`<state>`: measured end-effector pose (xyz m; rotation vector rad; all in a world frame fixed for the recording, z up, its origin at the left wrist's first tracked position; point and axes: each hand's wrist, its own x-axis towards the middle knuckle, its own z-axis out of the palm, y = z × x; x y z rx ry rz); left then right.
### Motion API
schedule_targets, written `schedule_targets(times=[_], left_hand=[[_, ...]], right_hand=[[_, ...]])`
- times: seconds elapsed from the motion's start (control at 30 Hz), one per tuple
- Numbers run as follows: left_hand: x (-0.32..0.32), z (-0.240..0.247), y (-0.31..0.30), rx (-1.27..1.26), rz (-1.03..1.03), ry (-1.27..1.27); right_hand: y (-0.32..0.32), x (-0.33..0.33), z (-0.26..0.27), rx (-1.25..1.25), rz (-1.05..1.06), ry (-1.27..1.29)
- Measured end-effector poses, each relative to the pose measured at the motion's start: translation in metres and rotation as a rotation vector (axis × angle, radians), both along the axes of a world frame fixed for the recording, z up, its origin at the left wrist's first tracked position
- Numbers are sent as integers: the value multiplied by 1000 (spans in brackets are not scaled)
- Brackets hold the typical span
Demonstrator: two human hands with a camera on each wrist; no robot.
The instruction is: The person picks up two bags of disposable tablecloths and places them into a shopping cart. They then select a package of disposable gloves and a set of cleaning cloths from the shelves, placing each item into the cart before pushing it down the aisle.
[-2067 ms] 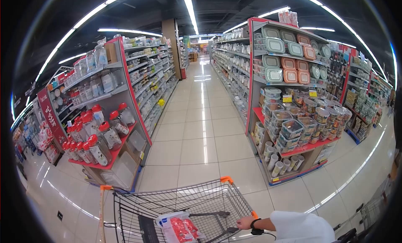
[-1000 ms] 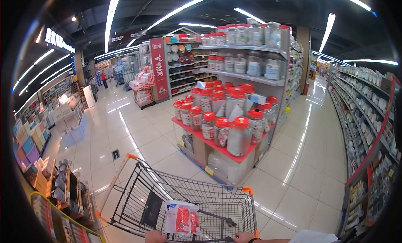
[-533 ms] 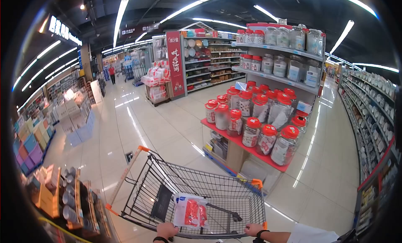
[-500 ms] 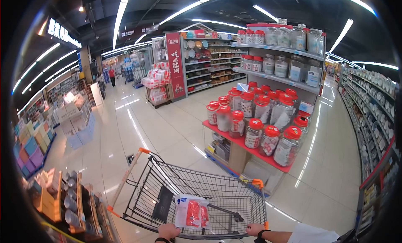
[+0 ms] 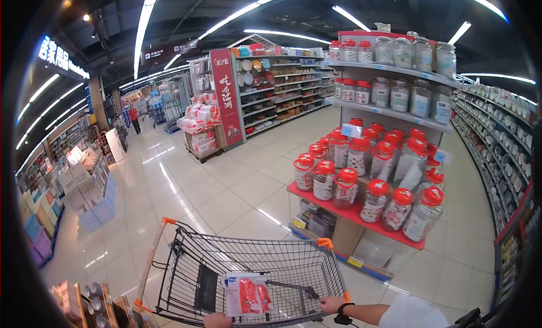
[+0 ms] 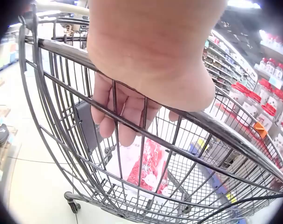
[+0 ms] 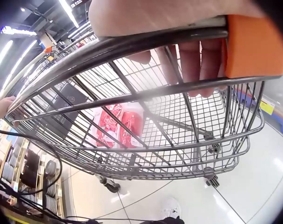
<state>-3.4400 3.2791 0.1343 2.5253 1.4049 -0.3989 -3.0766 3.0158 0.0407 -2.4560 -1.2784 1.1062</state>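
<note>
A black wire shopping cart [image 5: 325, 243] with orange corner pieces stands sideways before me. My left hand [image 5: 218, 320] rests its palm on the near top rail; in the left wrist view the fingers [image 6: 127, 122] bend over it and hang inside the basket. Beside an orange corner [image 7: 255, 46], my right hand [image 5: 333, 304] holds the same rail, fingers hooked over it in the right wrist view. Both thumbs are partly hidden. On the basket floor lies a clear and white plastic bag [image 5: 248, 294] with red printed packs inside, touched by neither hand.
A display of red-lidded jars [image 5: 372, 201] rises just beyond the cart at right. Low goods displays [image 5: 93, 195] stand left. A red sign panel [image 5: 227, 99] and stacked bags [image 5: 201, 122] are farther back. A person in red [image 5: 134, 120] stands down the tiled aisle [image 5: 248, 175].
The view has swung left, from the long aisle to the jar display, which now looms larger. My left hand, unseen at first, came onto the cart's rail; the right stays there.
</note>
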Motion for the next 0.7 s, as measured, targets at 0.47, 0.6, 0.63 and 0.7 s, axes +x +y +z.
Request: schedule_targets(times=[0.47, 0.6, 0.63, 0.7], left_hand=[[3, 2, 313, -13, 40, 25], [9, -8, 426, 34, -26, -15], [9, -3, 441, 39, -11, -106], [20, 10, 477, 66, 9, -171]], right_hand=[[314, -1, 10, -19, -23, -81], [404, 3, 9, 37, -112, -142], [424, 2, 10, 81, -123, -150], [460, 7, 14, 55, -160, -133]])
